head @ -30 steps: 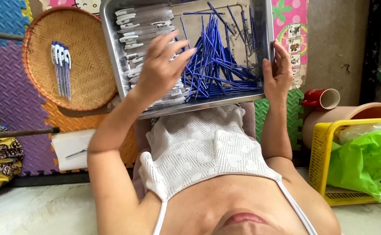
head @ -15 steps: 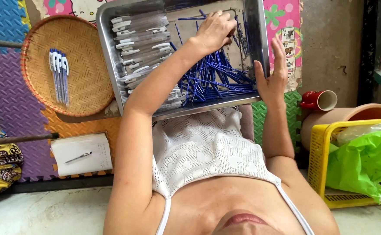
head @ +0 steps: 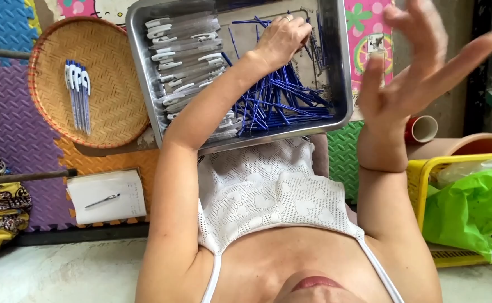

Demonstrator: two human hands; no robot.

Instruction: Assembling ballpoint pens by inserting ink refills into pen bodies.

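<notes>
Head view: I note the left hand (head: pixel 282 36) curled among the blue refills (head: pixel 279 98) in the steel tray (head: pixel 340 73), grip unclear. The right hand (head: pixel 420 67) is raised, fingers spread, empty. Unsupported on that side, the tray could tip and spill.

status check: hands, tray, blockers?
Left hand down in blue refills, grasp hidden. Right hand raised, open, empty. Metal tray on lap. Nothing blocking.
</notes>
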